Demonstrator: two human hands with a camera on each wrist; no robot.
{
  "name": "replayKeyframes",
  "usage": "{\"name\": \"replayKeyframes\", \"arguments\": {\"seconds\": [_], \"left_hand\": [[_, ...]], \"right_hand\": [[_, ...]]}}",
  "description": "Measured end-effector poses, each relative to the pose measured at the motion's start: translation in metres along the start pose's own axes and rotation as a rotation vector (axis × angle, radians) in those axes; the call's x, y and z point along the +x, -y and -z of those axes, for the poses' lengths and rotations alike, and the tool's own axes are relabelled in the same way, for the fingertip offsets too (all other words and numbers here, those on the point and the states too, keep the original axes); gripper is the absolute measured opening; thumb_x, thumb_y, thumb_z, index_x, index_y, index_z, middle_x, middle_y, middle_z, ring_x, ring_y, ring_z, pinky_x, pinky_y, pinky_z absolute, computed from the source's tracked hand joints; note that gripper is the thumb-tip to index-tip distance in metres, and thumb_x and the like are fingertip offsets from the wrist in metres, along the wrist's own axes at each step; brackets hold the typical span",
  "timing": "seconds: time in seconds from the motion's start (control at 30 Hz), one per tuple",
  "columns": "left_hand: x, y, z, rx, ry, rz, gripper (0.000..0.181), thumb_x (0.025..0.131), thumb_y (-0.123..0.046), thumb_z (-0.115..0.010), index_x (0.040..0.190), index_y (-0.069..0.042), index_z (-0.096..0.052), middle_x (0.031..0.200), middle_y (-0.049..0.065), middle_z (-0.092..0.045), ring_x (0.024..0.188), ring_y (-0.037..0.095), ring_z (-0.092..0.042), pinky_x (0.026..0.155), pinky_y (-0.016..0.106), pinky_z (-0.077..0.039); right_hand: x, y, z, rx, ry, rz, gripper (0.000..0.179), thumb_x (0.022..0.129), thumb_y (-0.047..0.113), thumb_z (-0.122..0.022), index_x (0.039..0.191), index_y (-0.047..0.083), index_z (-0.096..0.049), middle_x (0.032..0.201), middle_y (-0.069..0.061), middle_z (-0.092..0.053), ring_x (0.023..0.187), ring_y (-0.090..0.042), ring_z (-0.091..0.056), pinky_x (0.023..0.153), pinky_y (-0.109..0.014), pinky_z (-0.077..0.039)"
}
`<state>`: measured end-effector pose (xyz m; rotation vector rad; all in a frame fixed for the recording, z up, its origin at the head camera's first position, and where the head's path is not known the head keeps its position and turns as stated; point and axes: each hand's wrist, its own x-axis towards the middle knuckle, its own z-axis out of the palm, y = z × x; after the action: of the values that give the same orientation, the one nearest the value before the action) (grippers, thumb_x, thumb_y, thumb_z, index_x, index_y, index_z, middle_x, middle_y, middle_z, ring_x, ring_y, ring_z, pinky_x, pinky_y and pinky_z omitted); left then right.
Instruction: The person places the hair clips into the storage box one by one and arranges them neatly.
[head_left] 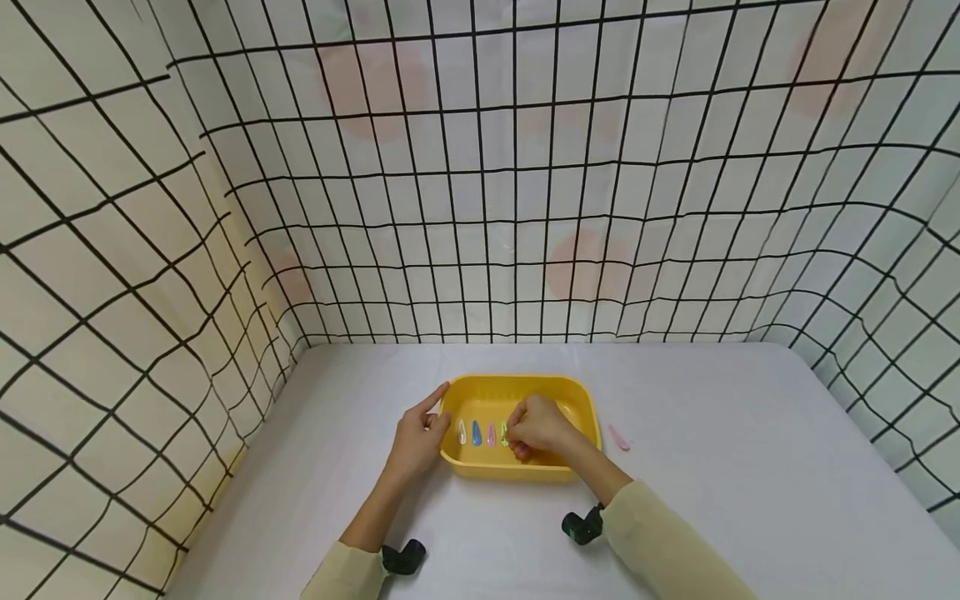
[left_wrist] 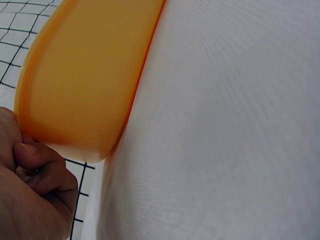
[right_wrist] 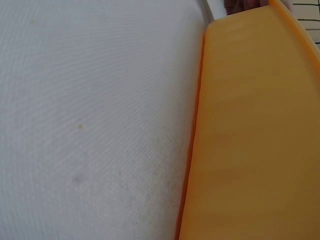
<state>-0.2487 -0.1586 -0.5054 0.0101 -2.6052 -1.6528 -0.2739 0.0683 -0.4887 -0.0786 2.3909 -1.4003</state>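
Note:
A yellow tray (head_left: pixel 510 472) sits on the table, its side wall (left_wrist: pixel 95 75) filling much of the left wrist view. My left hand (head_left: pixel 417 437) grips the tray's left end, thumb at the rim and other fingers curled against the outside. Inside the tray a row of snap hair clips lies side by side: a whitish clip (head_left: pixel 462 432), a blue clip (head_left: pixel 476 433), a pink clip (head_left: pixel 491 434) and a green clip (head_left: pixel 504 433). Over the tray, my right hand (head_left: pixel 538 427) pinches at the green clip, its fingertips partly covering it. The tray wall hides this hand in the right wrist view.
To the right of the tray, another pink hair clip (head_left: pixel 618 437) lies on the white tablecloth (head_left: pixel 750 467). Black-grid netting (head_left: pixel 517 192) over pale cloth encloses the back and both sides. Black wrist cameras (head_left: pixel 405 557) hang below both forearms.

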Motion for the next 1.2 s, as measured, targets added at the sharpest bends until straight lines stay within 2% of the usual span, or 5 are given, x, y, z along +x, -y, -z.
{"name": "replayKeyframes", "arguments": {"seconds": [0.37, 0.53, 0.77, 0.93, 1.2], "left_hand": [[0.0, 0.001, -0.001, 0.003, -0.006, -0.006, 0.054, 0.1, -0.019, -0.061, 0.153, -0.028, -0.051, 0.058, -0.001, -0.044, 0.049, 0.012, -0.038, 0.046, 0.02, -0.036], [-0.001, 0.001, -0.001, 0.01, -0.004, 0.001, 0.054, 0.1, -0.019, -0.06, 0.153, -0.028, -0.052, 0.058, -0.001, -0.045, 0.048, 0.011, -0.038, 0.046, 0.02, -0.036], [-0.001, 0.0, -0.001, 0.022, -0.012, 0.016, 0.054, 0.1, -0.02, -0.06, 0.152, -0.03, -0.053, 0.058, -0.001, -0.046, 0.048, 0.012, -0.038, 0.045, 0.021, -0.036], [-0.001, -0.001, -0.001, 0.032, -0.013, 0.021, 0.053, 0.1, -0.019, -0.06, 0.152, -0.028, -0.052, 0.059, 0.0, -0.046, 0.048, 0.012, -0.038, 0.046, 0.021, -0.036], [-0.002, -0.003, -0.002, 0.012, 0.003, 0.039, 0.054, 0.1, -0.019, -0.061, 0.153, -0.03, -0.052, 0.061, 0.001, -0.048, 0.05, 0.013, -0.04, 0.046, 0.02, -0.037]], "right_hand": [[-0.003, -0.002, 0.003, -0.006, 0.009, 0.001, 0.013, 0.09, 0.009, -0.075, 0.094, 0.001, -0.066, 0.071, -0.012, -0.069, 0.05, -0.018, -0.064, 0.053, -0.028, -0.058], [-0.012, -0.001, 0.012, -0.017, 0.021, 0.04, 0.015, 0.094, 0.016, -0.074, 0.1, 0.003, -0.069, 0.072, -0.01, -0.069, 0.054, -0.019, -0.066, 0.056, -0.028, -0.059], [-0.023, -0.005, 0.041, 0.029, 0.035, 0.134, 0.018, 0.096, 0.014, -0.07, 0.108, 0.001, -0.069, 0.084, -0.016, -0.072, 0.065, -0.024, -0.069, 0.067, -0.033, -0.062], [-0.035, -0.014, 0.066, 0.023, 0.006, 0.195, 0.023, 0.095, 0.019, -0.072, 0.111, 0.003, -0.07, 0.089, -0.019, -0.073, 0.073, -0.03, -0.073, 0.073, -0.039, -0.063], [-0.056, -0.026, 0.104, 0.014, -0.042, 0.243, 0.033, 0.096, 0.025, -0.072, 0.118, 0.0, -0.069, 0.103, -0.023, -0.072, 0.081, -0.032, -0.069, 0.068, -0.031, -0.061]]}}
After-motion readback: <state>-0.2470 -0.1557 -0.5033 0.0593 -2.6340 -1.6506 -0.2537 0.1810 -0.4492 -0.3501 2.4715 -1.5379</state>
